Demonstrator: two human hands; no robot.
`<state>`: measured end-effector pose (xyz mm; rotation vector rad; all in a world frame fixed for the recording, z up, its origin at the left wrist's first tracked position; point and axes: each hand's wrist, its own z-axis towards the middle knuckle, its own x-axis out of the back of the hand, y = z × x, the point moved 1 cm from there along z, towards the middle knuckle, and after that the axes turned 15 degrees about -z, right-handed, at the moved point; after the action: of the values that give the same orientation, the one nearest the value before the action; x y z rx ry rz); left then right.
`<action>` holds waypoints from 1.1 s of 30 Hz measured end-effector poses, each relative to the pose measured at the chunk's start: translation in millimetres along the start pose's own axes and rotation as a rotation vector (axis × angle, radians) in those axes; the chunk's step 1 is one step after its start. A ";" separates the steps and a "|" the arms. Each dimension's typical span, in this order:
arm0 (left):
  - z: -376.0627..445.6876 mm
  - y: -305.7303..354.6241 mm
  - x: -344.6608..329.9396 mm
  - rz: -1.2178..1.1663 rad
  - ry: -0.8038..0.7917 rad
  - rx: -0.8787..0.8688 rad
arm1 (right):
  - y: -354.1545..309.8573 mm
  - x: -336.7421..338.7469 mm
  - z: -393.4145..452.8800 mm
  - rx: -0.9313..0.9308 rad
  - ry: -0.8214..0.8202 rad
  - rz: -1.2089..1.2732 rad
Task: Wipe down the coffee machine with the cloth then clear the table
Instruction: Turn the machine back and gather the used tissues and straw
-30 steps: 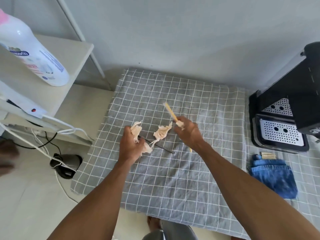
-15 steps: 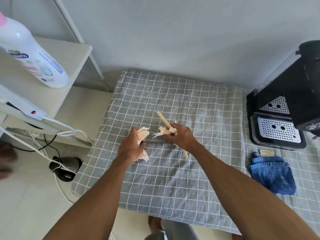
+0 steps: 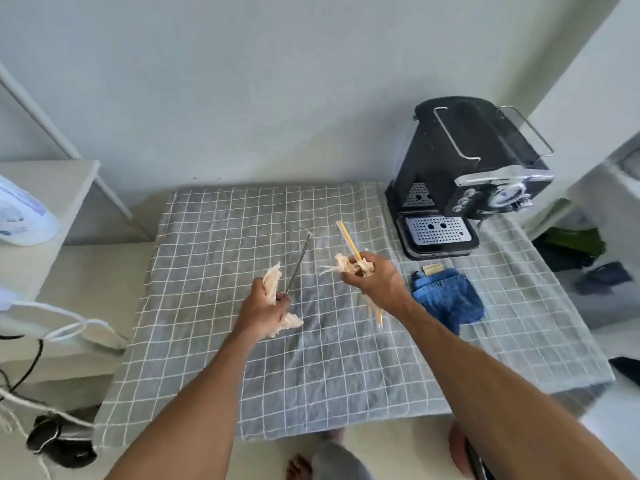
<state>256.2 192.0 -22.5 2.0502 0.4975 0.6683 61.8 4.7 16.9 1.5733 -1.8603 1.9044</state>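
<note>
Your left hand (image 3: pixel 264 308) grips a crumpled wad of pale tissue (image 3: pixel 273 282) together with a thin dark metal rod (image 3: pixel 298 263), which angles up and away over the worktop (image 3: pixel 346 375) and its grey checked cloth. Your right hand (image 3: pixel 375 284) is curled around another scrap of tissue (image 3: pixel 341 264) and a yellow straw (image 3: pixel 349 240); the straw's far end points toward the coffee machine (image 3: pixel 464 174), its near end showing below your wrist. The coffee machine stands at the worktop's far right corner, against the wall. The folded blue cloth (image 3: pixel 448 299) lies just in front of the coffee machine, beside your right hand but not touching it. A small tan block (image 3: pixel 433 268) sits between cloth and machine.
</note>
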 end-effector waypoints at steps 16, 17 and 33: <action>-98.9 47.9 -313.0 0.109 -0.700 -0.068 | 224.2 142.6 -215.7 -0.407 0.400 0.155; -109.9 46.1 -336.6 0.114 -0.729 -0.060 | 240.7 150.9 -231.6 -0.430 0.422 0.164; -219.8 -64.1 -611.2 0.461 -0.893 0.128 | 496.6 166.0 -413.2 -0.885 0.391 0.221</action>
<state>-360.3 13.1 -140.8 2.3422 -0.4684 -0.0815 -583.5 87.7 -130.0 0.6890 -2.2456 1.0266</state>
